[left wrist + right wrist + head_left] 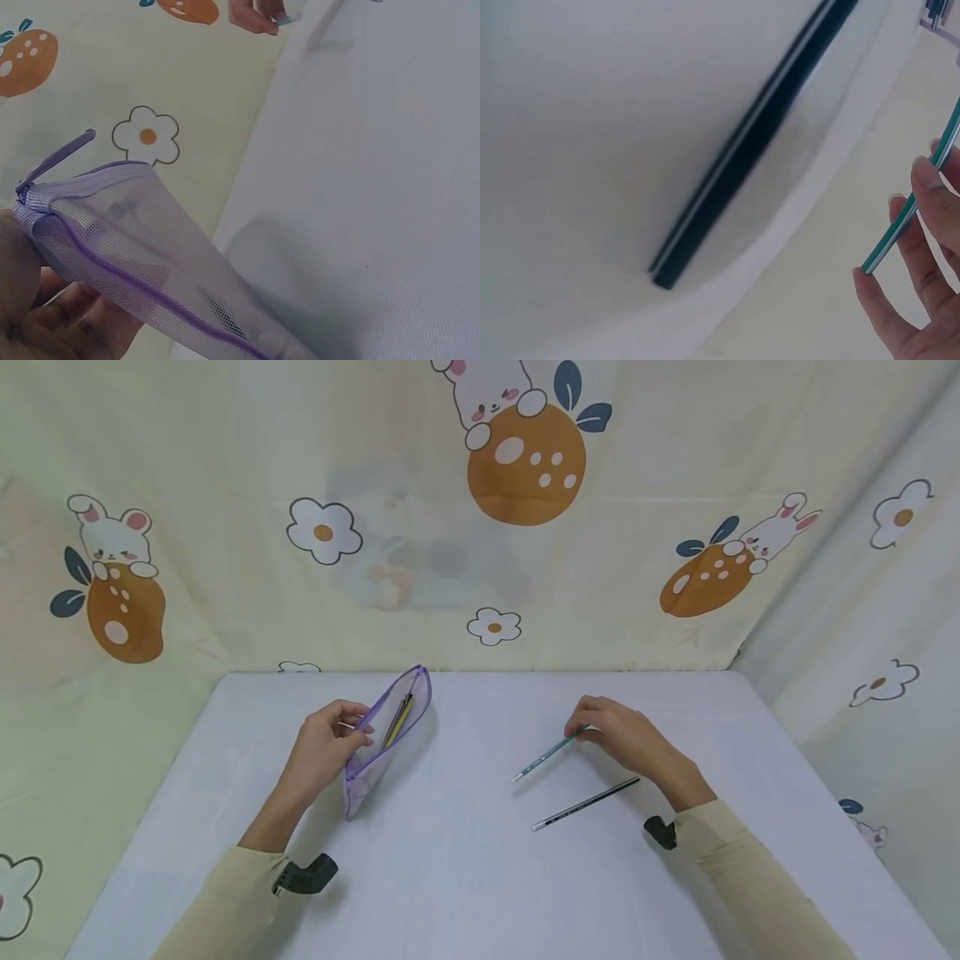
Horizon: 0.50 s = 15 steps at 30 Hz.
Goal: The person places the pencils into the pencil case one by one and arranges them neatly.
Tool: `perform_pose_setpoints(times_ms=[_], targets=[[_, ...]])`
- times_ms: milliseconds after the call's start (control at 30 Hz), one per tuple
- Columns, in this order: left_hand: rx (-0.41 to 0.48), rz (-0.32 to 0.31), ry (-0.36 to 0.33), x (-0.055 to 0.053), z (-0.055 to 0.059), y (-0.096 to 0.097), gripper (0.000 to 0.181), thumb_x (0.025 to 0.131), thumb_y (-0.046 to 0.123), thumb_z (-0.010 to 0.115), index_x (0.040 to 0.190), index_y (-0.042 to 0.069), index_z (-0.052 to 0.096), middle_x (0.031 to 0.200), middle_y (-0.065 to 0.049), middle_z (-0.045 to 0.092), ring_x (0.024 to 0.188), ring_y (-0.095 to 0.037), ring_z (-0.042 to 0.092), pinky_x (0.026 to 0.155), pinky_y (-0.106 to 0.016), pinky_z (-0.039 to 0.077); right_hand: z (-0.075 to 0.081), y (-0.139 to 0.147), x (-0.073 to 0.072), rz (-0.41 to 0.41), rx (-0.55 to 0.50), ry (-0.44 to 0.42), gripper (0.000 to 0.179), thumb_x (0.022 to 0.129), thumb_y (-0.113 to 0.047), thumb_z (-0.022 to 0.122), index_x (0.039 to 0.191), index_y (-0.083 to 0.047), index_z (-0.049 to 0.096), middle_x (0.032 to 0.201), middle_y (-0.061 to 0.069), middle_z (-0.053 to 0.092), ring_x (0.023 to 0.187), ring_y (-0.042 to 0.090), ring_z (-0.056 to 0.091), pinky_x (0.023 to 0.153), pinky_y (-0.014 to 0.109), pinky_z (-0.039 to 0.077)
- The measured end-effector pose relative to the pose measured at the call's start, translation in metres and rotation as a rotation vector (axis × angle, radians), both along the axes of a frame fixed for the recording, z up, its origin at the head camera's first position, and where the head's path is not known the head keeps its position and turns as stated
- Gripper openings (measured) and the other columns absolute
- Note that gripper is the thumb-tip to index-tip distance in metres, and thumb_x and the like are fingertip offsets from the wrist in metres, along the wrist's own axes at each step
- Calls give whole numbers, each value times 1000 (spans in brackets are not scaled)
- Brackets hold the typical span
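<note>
My left hand grips the near side of a purple mesh zipper pouch, holding its mouth apart above the table. Inside the pouch lean pencils, one yellow and black. The left wrist view shows the see-through mesh and the zipper pull close up, with fingers behind it. My right hand pinches a teal pencil near one end; its white-tipped end slants down toward the table. A black pencil lies on the table just nearer than the right hand, and it looms large in the right wrist view.
The white table ends at a back edge against a cream curtain printed with rabbits, oranges and flowers. More curtain hangs along the right side. A black wrist mount juts from the left sleeve, and another from the right.
</note>
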<state>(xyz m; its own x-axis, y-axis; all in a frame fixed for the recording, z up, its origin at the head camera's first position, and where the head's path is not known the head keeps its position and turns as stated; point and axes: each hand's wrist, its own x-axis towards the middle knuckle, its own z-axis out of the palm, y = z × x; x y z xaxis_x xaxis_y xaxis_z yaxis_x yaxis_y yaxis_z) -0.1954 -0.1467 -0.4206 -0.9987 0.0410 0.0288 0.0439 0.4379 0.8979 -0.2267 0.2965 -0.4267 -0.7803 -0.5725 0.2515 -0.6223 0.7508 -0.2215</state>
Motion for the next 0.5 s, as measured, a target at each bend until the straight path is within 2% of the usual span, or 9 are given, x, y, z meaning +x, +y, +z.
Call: perform_pose_setpoints(times_ms=[300, 500], targets=[[8, -4, 2, -1, -1, 0, 28, 95, 0, 62, 124, 1, 62, 107, -18, 67, 97, -38, 69, 67, -22, 53, 11, -20, -10, 21, -41, 72, 23, 84, -3, 80, 97, -20, 75, 97, -8, 66, 92, 12, 65, 76, 33, 56], [7, -6, 1, 0, 0, 0, 29, 95, 0, 61, 124, 0, 61, 108, -19, 67, 97, -38, 69, 68, -22, 53, 19, -34, -15, 69, -72, 92, 21, 83, -4, 80, 97, -19, 74, 96, -8, 66, 90, 10, 66, 75, 31, 56]])
